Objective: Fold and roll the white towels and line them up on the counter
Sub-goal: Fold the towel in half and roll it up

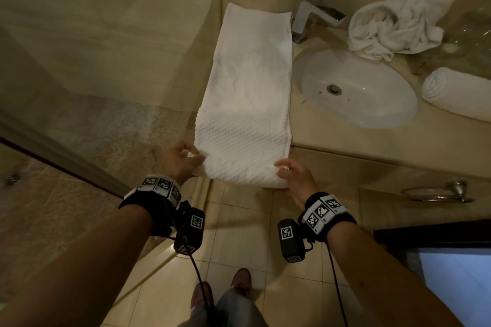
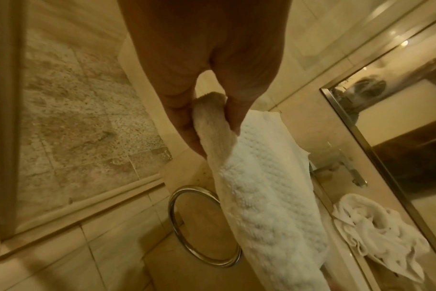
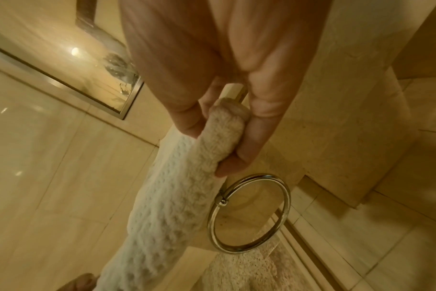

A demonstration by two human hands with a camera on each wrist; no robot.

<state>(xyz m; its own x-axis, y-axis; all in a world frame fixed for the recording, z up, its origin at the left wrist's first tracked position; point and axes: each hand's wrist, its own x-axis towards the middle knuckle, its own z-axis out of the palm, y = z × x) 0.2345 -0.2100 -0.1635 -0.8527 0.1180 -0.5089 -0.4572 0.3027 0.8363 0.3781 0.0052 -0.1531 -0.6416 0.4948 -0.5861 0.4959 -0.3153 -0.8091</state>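
Note:
A white towel (image 1: 249,82) folded into a long strip lies on the counter (image 1: 345,138) left of the sink, its near end hanging past the front edge. My left hand (image 1: 186,159) pinches the near left corner, where the towel (image 2: 261,187) is turned over in a small roll. My right hand (image 1: 288,174) pinches the near right corner of the towel (image 3: 187,187) the same way. A rolled white towel (image 1: 457,93) lies on the counter at the right. A crumpled white towel (image 1: 396,21) sits behind the sink.
The oval sink (image 1: 356,87) and chrome tap (image 1: 313,14) take up the counter's middle. A chrome towel ring (image 1: 438,192) hangs on the cabinet front below. A glass shower screen (image 1: 106,48) stands at the left. My shoes (image 1: 241,280) are on the tiled floor.

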